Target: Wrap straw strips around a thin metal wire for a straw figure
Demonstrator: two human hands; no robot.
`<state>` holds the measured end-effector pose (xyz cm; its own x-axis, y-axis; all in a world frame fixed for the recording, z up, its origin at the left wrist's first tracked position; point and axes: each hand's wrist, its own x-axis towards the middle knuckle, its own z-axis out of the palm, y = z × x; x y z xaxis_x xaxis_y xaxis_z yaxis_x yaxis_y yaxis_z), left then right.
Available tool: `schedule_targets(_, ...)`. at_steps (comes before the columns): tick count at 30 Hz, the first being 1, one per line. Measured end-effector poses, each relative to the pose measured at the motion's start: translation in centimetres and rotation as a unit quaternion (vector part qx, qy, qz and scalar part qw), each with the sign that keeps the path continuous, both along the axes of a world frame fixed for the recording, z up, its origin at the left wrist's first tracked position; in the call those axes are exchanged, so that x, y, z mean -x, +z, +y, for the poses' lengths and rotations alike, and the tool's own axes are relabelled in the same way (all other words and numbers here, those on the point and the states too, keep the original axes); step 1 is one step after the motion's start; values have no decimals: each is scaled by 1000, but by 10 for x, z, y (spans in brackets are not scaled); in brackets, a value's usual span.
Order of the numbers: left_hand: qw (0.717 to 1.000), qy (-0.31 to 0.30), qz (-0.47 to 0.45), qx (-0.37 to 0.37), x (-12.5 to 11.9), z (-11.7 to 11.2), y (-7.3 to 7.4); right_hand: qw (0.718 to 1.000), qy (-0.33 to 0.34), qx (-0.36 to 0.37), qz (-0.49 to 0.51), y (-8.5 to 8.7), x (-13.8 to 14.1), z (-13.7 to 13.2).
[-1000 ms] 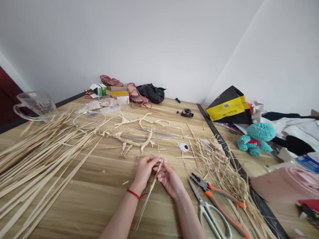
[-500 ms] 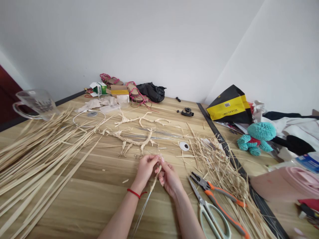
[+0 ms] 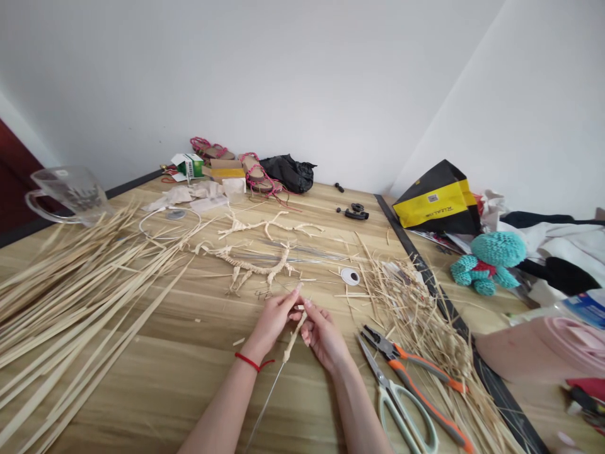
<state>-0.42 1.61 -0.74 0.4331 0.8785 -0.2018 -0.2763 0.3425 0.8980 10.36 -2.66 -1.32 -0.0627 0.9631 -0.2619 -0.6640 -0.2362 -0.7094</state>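
My left hand (image 3: 271,320) and my right hand (image 3: 322,333) meet low in the middle of the wooden table (image 3: 179,372). Both pinch the upper end of a thin wire wrapped in pale straw (image 3: 290,340). The bare wire runs down towards me between my forearms. A red string circles my left wrist. Just beyond my fingers lie two finished straw-wrapped branch shapes (image 3: 255,268).
Long straw strips (image 3: 80,296) cover the left of the table, with a glass jug (image 3: 66,192) behind them. Straw scraps (image 3: 416,315), orange-handled pliers (image 3: 411,372) and scissors (image 3: 401,407) lie at my right. A yellow-black bag (image 3: 435,202), a teal plush toy (image 3: 489,261) and sandals (image 3: 236,167) sit farther off.
Both hands have shifted slightly and my fingers have worked round the top of the straw-wrapped wire. The view has tilted a little. Nothing else on the table has moved.
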Motion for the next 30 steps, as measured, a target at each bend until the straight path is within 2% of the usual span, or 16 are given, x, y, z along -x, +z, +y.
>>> schedule_targets(4, 996, -79, -26, 11, 3, -4, 9, 1000, 2, -7, 2, 0, -2, 0)
schedule_targets(8, 988, -142, -6, -52, 9, -9, 25, 1000, 5, -8, -7, -3, -7, 0)
schedule_targets(11, 986, -148, 8, -73, 11, -10, 27, 1000, 8, -8, -23, -4, -11, 1)
schedule_targets(19, 989, -116, 27, -87, 11, -4, 15, 999, 9, -11, -50, 1, -17, -2)
schedule_targets(25, 982, -165, 69, -61, 24, -3, 22, 997, 47, -24, -54, 2, -16, -3)
schedule_targets(30, 978, -181, 87, -49, 29, -5, 26, 996, 46, -27, -77, 0, -13, -3)
